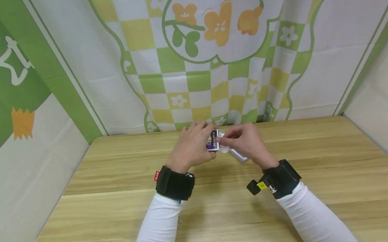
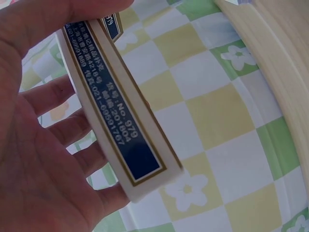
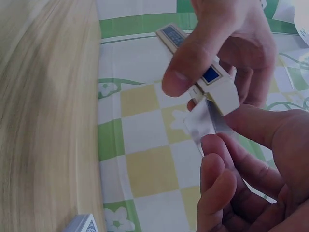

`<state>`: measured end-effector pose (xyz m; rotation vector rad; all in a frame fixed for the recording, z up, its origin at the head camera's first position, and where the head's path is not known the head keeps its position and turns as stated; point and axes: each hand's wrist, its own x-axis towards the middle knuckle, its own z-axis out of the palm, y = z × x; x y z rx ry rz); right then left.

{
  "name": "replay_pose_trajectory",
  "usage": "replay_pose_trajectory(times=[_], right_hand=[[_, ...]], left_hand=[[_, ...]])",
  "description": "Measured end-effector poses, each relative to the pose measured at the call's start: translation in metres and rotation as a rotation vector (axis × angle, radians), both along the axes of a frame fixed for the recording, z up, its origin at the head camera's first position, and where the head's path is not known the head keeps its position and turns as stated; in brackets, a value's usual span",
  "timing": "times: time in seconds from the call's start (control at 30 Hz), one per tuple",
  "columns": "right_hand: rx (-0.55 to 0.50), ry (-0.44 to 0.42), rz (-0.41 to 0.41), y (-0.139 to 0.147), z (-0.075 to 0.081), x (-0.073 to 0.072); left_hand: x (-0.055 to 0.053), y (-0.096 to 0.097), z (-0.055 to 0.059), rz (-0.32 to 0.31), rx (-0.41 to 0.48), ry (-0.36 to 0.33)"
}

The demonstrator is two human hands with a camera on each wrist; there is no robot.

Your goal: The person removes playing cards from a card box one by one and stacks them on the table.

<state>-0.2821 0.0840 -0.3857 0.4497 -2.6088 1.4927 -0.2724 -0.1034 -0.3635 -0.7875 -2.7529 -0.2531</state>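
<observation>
My left hand (image 1: 192, 146) grips a playing card box (image 2: 113, 104) between thumb and fingers, raised over the far part of the table. Dark blue panels with gold borders and white print run along the box's narrow side, and a purple face shows in the head view. To its right, my right hand (image 1: 248, 143) pinches clear plastic film (image 3: 200, 123) at the end of the box. The film stretches between the box end and the fingertips. A stack of playing cards (image 1: 239, 155) lies on the table beneath the right hand, partly hidden by it.
The wooden table (image 1: 223, 218) ends at a curtain (image 1: 197, 82) with green and yellow checks right behind the hands. More printed cloth (image 1: 67, 136) hangs at the left side, and a pale wall of cloth (image 1: 379, 97) stands at the right.
</observation>
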Motion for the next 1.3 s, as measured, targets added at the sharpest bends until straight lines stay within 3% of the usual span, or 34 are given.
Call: replay_pose_trajectory(times=[0.3, 0.83, 1.3], right_hand=[[0.014, 0.012, -0.020, -0.002, -0.001, 0.001], [-0.125, -0.155, 0.028, 0.003, 0.007, 0.001], [-0.121, -0.155, 0.007, 0.013, 0.012, -0.001]], left_hand=[[0.000, 0.000, 0.000, -0.008, 0.013, 0.004], [0.000, -0.005, 0.000, 0.011, 0.050, -0.018], [-0.002, -0.012, 0.004, 0.030, 0.039, -0.004]])
